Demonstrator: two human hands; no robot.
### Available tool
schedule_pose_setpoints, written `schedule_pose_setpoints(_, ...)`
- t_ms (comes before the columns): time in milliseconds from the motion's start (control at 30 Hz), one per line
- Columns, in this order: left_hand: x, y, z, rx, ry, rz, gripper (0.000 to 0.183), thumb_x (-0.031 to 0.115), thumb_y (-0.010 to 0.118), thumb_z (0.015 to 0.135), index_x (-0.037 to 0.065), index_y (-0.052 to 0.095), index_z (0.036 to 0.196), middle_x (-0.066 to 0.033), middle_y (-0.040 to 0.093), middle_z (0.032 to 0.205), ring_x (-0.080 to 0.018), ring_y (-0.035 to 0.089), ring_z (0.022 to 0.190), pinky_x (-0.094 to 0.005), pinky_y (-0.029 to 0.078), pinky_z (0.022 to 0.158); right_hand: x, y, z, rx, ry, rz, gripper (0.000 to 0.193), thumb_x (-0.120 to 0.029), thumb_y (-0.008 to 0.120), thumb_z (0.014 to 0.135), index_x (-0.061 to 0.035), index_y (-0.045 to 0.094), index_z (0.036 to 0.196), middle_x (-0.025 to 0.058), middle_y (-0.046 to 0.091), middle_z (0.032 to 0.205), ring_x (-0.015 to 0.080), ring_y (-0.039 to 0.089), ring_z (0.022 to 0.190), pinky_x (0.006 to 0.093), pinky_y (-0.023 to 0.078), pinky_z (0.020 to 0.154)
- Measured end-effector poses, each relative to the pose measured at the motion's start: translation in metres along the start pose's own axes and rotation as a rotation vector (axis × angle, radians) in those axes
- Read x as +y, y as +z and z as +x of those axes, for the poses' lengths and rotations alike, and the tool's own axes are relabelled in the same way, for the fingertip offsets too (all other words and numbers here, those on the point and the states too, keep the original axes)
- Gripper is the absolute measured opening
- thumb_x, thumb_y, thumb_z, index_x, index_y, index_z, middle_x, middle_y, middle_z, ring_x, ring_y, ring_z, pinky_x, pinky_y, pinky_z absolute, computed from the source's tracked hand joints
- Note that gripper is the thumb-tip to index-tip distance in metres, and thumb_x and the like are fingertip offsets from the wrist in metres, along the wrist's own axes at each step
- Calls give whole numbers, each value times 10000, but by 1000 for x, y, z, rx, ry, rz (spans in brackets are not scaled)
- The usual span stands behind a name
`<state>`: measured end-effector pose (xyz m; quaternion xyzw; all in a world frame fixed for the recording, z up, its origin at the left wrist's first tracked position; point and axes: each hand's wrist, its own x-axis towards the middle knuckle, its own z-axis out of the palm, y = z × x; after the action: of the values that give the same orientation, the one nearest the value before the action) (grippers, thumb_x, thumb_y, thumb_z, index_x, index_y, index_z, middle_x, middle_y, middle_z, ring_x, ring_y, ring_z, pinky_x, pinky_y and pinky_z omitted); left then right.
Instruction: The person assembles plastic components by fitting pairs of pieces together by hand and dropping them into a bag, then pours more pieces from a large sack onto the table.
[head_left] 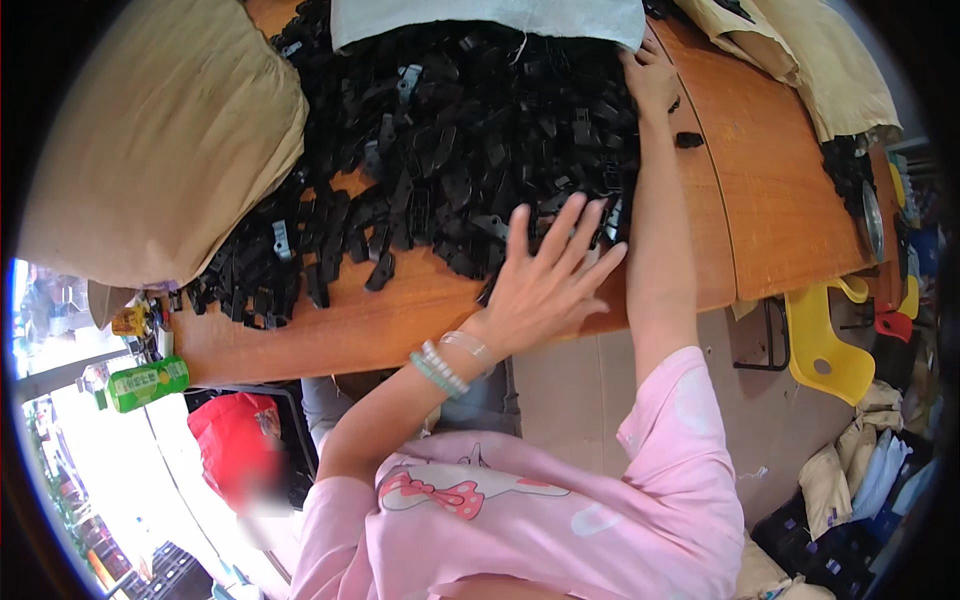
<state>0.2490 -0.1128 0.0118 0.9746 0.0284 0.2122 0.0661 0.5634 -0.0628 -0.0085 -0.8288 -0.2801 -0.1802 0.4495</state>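
Note:
A large heap of small black plastic parts [430, 160] covers much of the wooden table [380, 320]. My left hand [545, 285] hovers at the heap's near edge, fingers spread and holding nothing; whether its fingertips touch the parts I cannot tell. Bracelets ring that wrist. Stretched far forward, my right hand [652, 80] grips the right corner of a white woven sack [490, 18] at the heap's far side. The sack's mouth hangs over the black parts, and its upper part lies outside the view.
A big brown paper sack [170, 140] stands at the left, another brown sack [800, 60] at the far right. One loose black part [688, 140] lies right of my right forearm. A green bottle [147, 384] is near the table's left end; a yellow chair [825, 345] stands at right.

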Motion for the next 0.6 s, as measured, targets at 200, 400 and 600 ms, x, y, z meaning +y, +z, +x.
schedule_pose_setpoints(200, -14, -3, 0, -29, -63, -37, 551, 422, 709, 687, 125, 604, 1139, -139, 272, 1468, -355, 117, 1394, -705, 77, 1007, -25, 0, -39, 92, -19, -40, 247, -374, 640, 718, -178, 753, 818, 41, 662, 1082, 280, 618, 956, 369, 472, 835)
schedule_pose_setpoints(400, -38, -18, -32, -20, -63, -32, 471, 438, 711, 702, 163, 634, 1077, -117, 302, 1451, -364, 121, 1390, -674, 50, 1043, -60, 8, -77, 51, 44, -97, 372, -483, 619, 775, -148, 753, 868, 55, 645, 1131, 323, 457, 1161, 398, 362, 975)
schedule_pose_setpoints(600, -42, -23, -36, 61, -11, -80, 463, 453, 704, 720, 140, 633, 1054, -144, 363, 1404, -371, 161, 1378, -631, 64, 1077, -33, -6, -69, -20, -105, 186, 307, -374, 575, 834, -131, 729, 941, 65, 648, 1116, 302, 529, 1110, 443, 380, 946)
